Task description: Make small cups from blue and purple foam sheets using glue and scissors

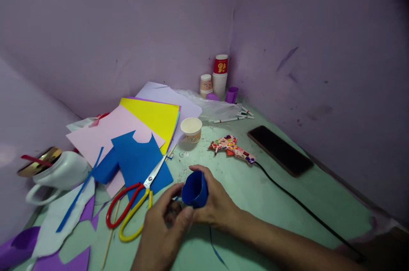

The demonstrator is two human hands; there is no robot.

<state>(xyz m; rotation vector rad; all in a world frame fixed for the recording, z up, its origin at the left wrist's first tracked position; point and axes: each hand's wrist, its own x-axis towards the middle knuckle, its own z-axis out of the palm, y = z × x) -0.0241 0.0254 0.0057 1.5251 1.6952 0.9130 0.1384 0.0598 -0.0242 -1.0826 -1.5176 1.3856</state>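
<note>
A blue cup shape (195, 190), apparently of craft sheet, is tilted with its open top towards me. My right hand (219, 198) wraps round its far and right sides. On the near left, my left hand (169, 220) has its fingers curled in and its thumb against the cup's lower edge. Below the hands a thin blue strip (217, 249) trails over the table; its upper end is hidden. Left of my left hand lie scissors (147, 183) with one red and one yellow handle, blades over a cut blue sheet (137, 158).
Beyond the hands are a small paper cup (191, 129) and a patterned glue gun (231, 148) with a black cord. A phone (279, 149) lies right. Coloured sheets (153, 117) and a white mug (62, 173) occupy the left; stacked cups (220, 81) stand in the corner.
</note>
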